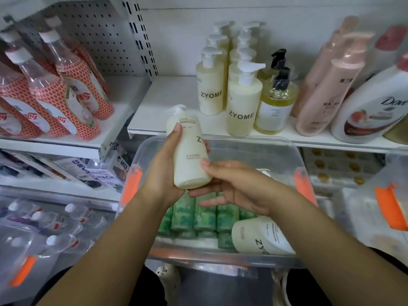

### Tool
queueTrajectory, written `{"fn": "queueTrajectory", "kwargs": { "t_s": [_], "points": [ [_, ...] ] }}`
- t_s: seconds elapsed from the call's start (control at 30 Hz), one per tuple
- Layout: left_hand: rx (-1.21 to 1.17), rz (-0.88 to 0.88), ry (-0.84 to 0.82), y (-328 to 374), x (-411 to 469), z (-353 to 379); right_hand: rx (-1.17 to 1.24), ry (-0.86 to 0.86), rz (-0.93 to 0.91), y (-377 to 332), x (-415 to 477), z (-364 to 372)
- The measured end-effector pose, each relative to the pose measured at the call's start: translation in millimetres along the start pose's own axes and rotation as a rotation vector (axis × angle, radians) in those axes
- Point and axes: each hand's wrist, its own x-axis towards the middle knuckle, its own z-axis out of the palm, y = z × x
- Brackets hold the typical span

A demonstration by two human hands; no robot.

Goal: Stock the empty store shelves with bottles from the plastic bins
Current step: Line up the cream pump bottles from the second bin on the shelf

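Note:
A cream ZYOME pump bottle (189, 151) is held tilted above the clear plastic bin (284, 149). My left hand (164, 168) is wrapped around its side from the left. My right hand (234, 186) touches the bottle's base with thumb and fingertips, fingers spread. On the white shelf (176, 100) behind stand two rows of matching ZYOME bottles (242, 100). Inside the bin lie green bottles (205, 215) and another cream ZYOME bottle (260, 237) on its side.
Amber bottles with black pumps (276, 102), pink bottles (324, 91) and a Dove bottle (373, 111) fill the shelf's right part. Red patterned bottles (66, 85) stand on the left shelf. Bins with orange latches sit at the left (22, 270) and right (390, 208).

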Motion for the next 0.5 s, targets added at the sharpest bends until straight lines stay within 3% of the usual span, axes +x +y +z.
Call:
{"fn": "queueTrajectory", "kwargs": {
  "t_s": [0.07, 0.13, 0.33, 0.5],
  "points": [
    [0.048, 0.048, -0.008, 6, 5, 0, 0.129, 0.031, -0.048, -2, 6, 3],
    [0.123, 0.068, -0.017, 13, 10, 0, 0.110, 0.105, -0.108, -4, 13, 4],
    [0.292, 0.161, -0.021, 26, 30, -7, -0.466, 0.481, -0.336, 2, 27, -9],
    [0.359, 0.260, -0.018, 32, 45, -7, -0.525, 0.557, -0.438, -1, 34, -22]
  ]
}}
